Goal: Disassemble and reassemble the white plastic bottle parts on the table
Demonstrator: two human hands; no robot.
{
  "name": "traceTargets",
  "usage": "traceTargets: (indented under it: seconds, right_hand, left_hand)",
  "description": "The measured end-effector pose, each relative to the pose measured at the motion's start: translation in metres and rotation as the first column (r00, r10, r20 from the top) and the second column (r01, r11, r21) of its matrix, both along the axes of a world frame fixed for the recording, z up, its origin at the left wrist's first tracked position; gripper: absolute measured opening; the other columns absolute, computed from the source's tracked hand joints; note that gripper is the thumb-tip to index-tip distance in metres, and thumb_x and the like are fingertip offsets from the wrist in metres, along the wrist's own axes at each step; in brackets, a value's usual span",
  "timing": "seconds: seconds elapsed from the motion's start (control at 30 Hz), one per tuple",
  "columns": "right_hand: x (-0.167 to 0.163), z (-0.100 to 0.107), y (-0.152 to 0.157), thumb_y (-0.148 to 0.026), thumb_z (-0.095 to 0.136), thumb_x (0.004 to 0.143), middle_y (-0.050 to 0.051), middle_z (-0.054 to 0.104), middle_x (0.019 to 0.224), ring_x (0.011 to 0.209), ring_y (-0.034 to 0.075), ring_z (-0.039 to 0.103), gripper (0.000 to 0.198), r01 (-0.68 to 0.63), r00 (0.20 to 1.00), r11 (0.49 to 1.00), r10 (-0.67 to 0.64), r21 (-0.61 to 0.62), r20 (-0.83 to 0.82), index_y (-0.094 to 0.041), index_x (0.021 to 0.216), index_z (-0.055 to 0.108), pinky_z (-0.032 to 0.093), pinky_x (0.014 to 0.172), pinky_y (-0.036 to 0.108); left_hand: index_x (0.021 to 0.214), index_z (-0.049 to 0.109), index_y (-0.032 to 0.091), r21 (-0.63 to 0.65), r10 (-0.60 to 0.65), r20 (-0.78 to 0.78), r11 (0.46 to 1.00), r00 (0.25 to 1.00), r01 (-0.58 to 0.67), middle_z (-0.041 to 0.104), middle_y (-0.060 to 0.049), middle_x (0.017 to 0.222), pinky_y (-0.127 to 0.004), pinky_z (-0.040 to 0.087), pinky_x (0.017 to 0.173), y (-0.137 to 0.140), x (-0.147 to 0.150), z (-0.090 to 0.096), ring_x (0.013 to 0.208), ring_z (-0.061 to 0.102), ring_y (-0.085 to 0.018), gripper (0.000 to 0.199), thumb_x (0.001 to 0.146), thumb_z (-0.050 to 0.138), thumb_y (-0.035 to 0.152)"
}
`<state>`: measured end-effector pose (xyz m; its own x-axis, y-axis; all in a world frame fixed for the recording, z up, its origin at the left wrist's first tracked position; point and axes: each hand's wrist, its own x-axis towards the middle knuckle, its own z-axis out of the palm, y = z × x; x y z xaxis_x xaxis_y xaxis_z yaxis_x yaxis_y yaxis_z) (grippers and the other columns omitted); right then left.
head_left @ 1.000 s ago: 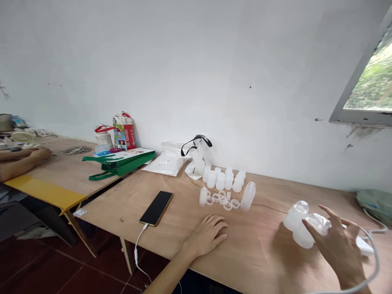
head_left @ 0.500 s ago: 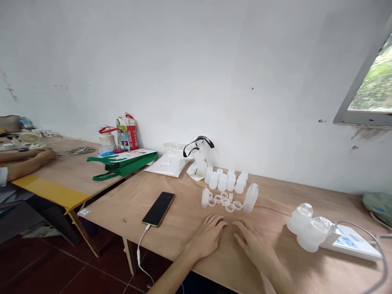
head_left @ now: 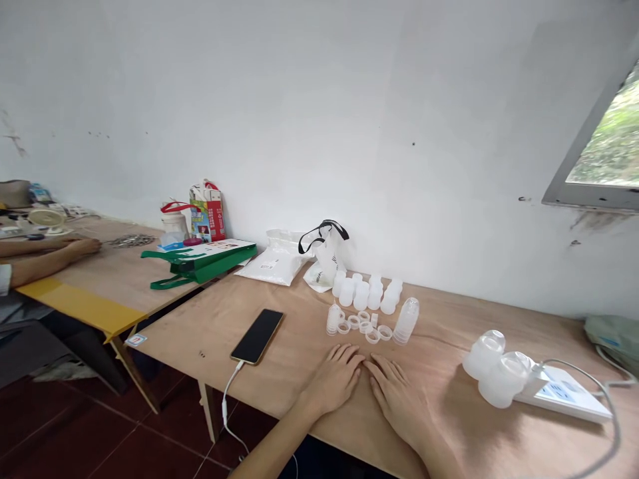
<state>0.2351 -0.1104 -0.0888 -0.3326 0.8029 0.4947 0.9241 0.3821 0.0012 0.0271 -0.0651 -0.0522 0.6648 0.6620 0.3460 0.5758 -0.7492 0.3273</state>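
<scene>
Head view: the bare left hand [head_left: 335,380] and right hand [head_left: 397,396] are being rested palm-down, empty, on the brown wooden counter [head_left: 299,349]; small translucent plastic rings [head_left: 372,340] are being supported on it just beyond, probably grouped for easy reach.

The person's two slender forearms [head_left: 280,439] are bare.

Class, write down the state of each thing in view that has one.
Left hand, open, palm down, empty
Right hand, open, palm down, empty
Rings, loose
Clear domes, nested in a stack
Two dome-topped bottles, capped
Phone, screen dark, cable attached
Green bag, lying down
Power strip, charger plugged in
</scene>
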Motion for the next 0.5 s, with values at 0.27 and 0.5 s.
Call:
traceTargets:
  seconds: [0.27,0.5]
  right_hand:
    - [-0.0018,0.0019,-0.0006,-0.022,0.041,0.102,0.008,0.066,0.139,0.122,0.026,0.066,0.04,0.018,1.0,0.999,-0.018,-0.047,-0.011,-0.026,0.135,0.063,0.052,0.105,0.047]
    - [-0.0032,0.0046,-0.0008,-0.021,0.04,0.102,0.01,0.065,0.14,0.122,0.027,0.066,0.041,0.015,1.0,0.999,-0.015,-0.049,0.004,-0.024,0.135,0.063,0.053,0.104,0.047]
  left_hand:
    - [0.137,0.056,0.022,0.04,0.01,-0.003,0.999,1.0,-0.01,0.057,-0.008,0.146,-0.046,0.042,0.117,0.0004,-0.0005,-0.0016,0.135,0.052,-0.024,0.034,0.105,0.044,0.019]
    - [0.137,0.057,0.021,0.005,0.018,-0.033,1.0,0.999,-0.018,0.056,-0.008,0.148,-0.046,0.04,0.119,0.0001,0.0006,0.0007,0.137,0.05,-0.025,0.034,0.105,0.044,0.019]
